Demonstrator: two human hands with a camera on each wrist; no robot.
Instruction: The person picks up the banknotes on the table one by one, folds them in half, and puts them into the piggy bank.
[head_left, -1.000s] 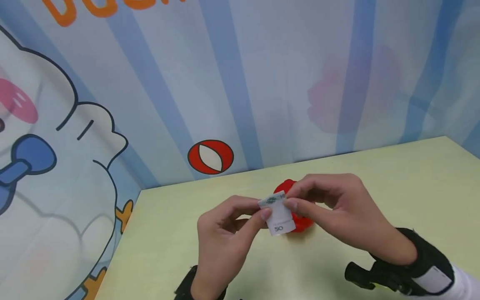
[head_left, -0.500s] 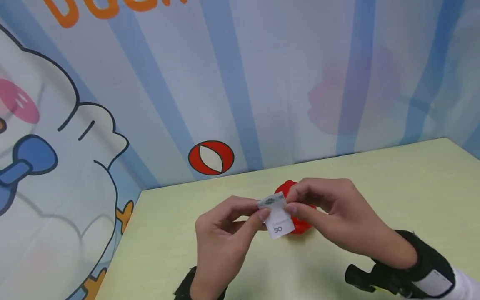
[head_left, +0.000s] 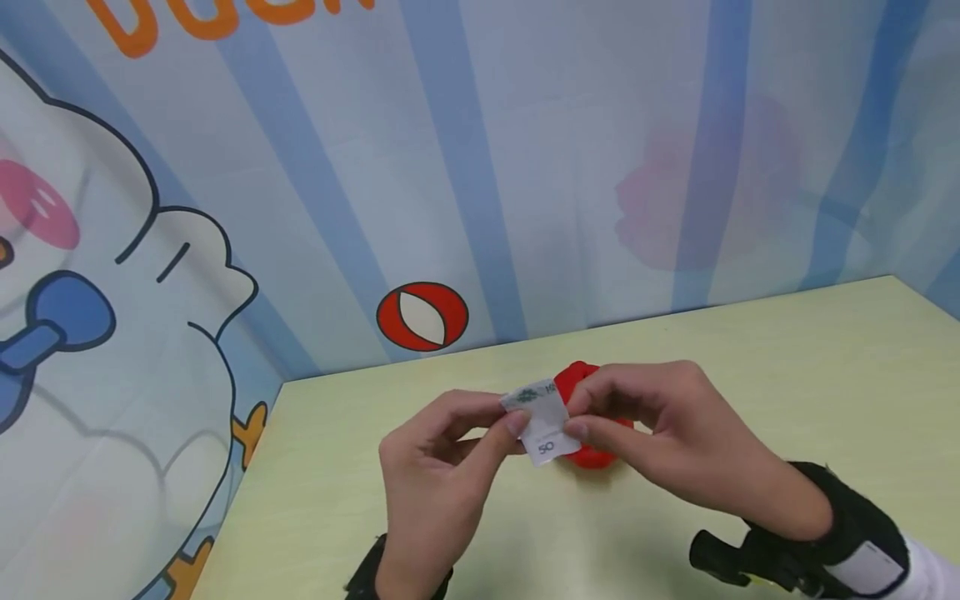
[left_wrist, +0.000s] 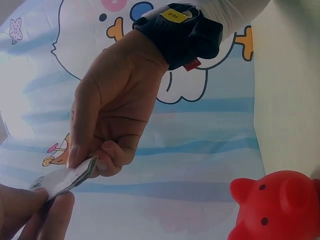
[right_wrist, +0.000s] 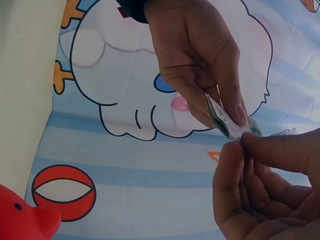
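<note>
Head view puts your left hand (head_left: 442, 467) at the left of the action, raised above the pale green bench (head_left: 787, 358), with the thumb and forefinger curled in and pinching the left edge of a folded banknote (head_left: 542, 419). The note is thin white paper with a green printed emblem along its top fold and a "50" near its lower corner; folded small, it makes a short, roughly rectangular tab. Its long axis runs from the upper left fold down to the lower right, and its printed face is turned toward you. It hangs in the air between your two hands, above the bench and just in front of a red piggy bank (head_left: 592, 417).

Next to the right, that pig is smooth, glossy plastic, rounded in body; the left wrist view shows its stubby ears, its round snout and small dark eyes (left_wrist: 275, 205). It stands on the bench close behind the note.

Furthest right, your right hand (head_left: 667, 433) has its fingers (head_left: 577, 429) bent round and nipping the note's right edge between thumb and forefinger. A black strap (head_left: 840, 533) wraps that wrist, with a white sleeve past it.
</note>
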